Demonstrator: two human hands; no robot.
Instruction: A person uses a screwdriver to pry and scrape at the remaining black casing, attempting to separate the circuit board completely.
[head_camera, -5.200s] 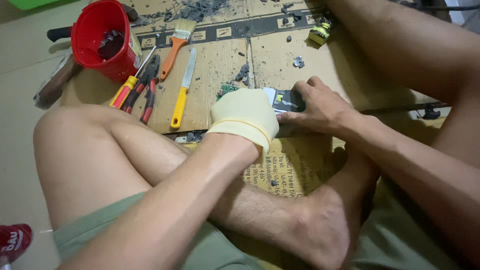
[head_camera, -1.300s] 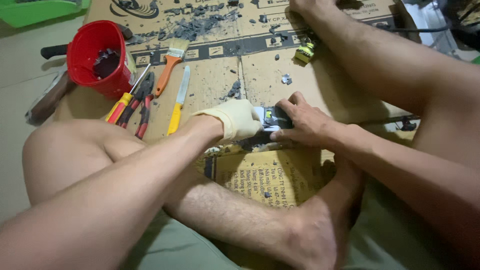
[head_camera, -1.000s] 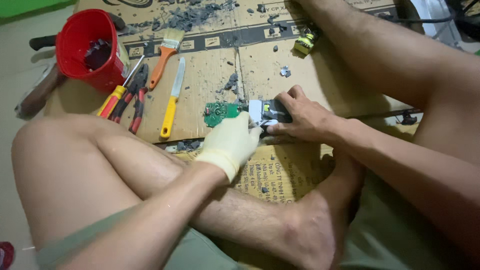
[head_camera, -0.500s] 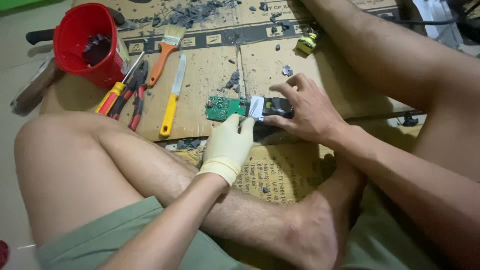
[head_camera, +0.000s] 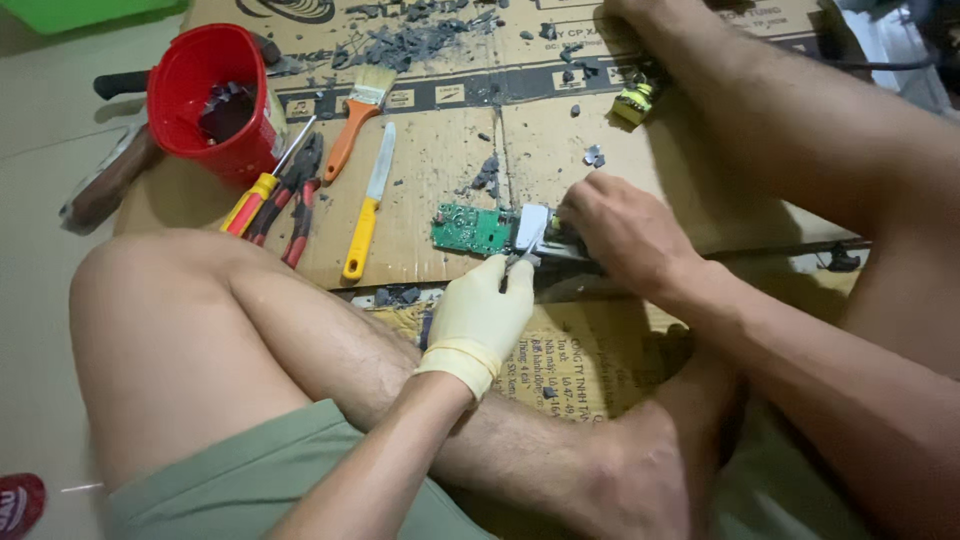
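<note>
The green circuit board (head_camera: 470, 229) lay on the cardboard (head_camera: 440, 160), partly drawn out of a small grey casing (head_camera: 545, 235), so the stripping looked, by judgement, well begun but not finished. The casing was pressed down by the bare right hand (head_camera: 615, 232), its grip curled shut over the far end of it. The gloved left hand (head_camera: 480, 318), just below the board, was closed on a thin metal tool (head_camera: 518, 262) whose tip met the casing's edge beside the board. Board and casing were not yet parted. Grey fragments (head_camera: 410, 42) were scattered well above the board, hinting at much breaking already done. Left of the board lay a yellow-handled knife (head_camera: 368, 205), pliers (head_camera: 295, 195), a screwdriver (head_camera: 258, 182) and a brush (head_camera: 358, 112), all untouched. A red cup (head_camera: 212, 105) of dark scraps stood farther left. A small yellow coil part (head_camera: 634, 104) sat above and to the right of the board.
</note>
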